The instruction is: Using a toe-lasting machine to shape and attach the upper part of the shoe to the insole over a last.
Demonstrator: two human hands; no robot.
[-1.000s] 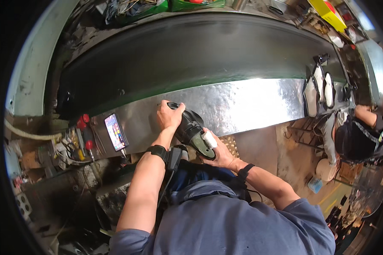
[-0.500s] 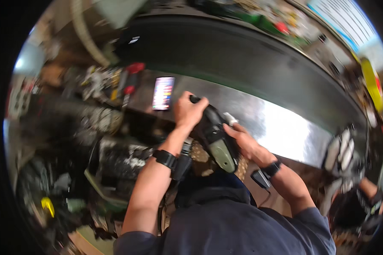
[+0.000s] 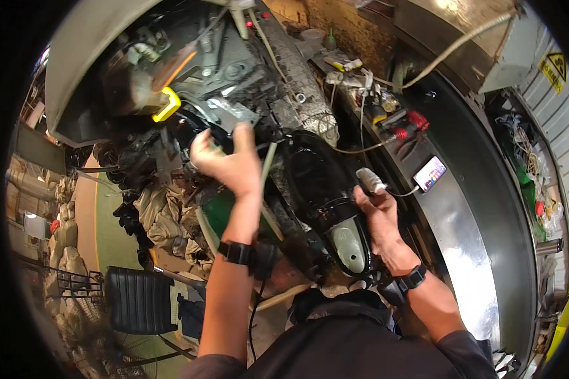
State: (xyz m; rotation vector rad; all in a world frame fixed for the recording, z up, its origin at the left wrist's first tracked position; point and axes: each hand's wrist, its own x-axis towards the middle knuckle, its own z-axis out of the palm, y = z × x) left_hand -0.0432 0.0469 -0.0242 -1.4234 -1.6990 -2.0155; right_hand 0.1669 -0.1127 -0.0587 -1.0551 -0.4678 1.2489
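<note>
A glossy black shoe [image 3: 319, 167] points toe away from me, with a pale green shoe last [image 3: 346, 245] showing at its heel end. My right hand [image 3: 385, 221] grips the shoe's right side near the middle. By its fingertips is a white wrapped piece [image 3: 371, 180], perhaps a finger covering. My left hand [image 3: 231, 161] is off the shoe, blurred, thumb and fingers apart, in front of a dark machine [image 3: 227, 72] with metal parts. A yellow-edged part [image 3: 167, 105] of the machine lies just beyond that hand. Whether the left fingers touch the machine I cannot tell.
Right of the shoe runs a metal ledge [image 3: 455, 230] beside a dark conveyor belt [image 3: 480, 158]. On the ledge lie a lit phone [image 3: 430, 174] with a cable and a red tool [image 3: 413, 125]. A black chair [image 3: 139, 300] stands at left, near beige sacks [image 3: 161, 211].
My view has turned left from the ledge to the machine. My left hand has let go of the shoe's toe and moved left. My right hand has kept the shoe.
</note>
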